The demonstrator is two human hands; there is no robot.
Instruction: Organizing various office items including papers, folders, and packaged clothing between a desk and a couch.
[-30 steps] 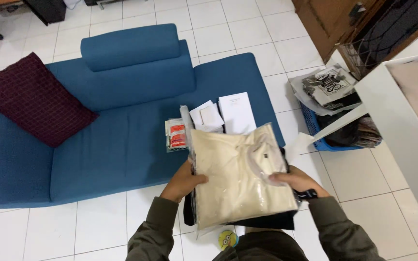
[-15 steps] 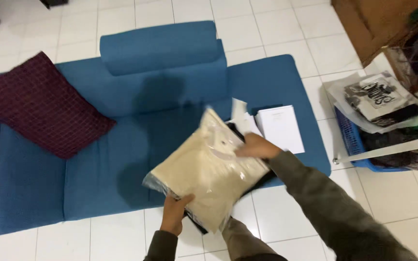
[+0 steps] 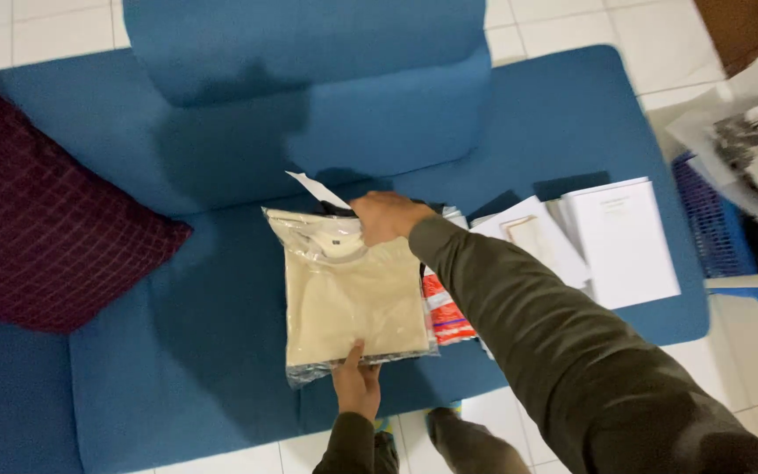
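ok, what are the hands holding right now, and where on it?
Both hands are on the bagged cream shirt lying on the blue sofa: left hand at its near bottom edge, right hand on its far top edge.

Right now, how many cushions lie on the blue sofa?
2: a dark red cushion at the left, and a blue bolster cushion at the top edge. Others may be outside the view.
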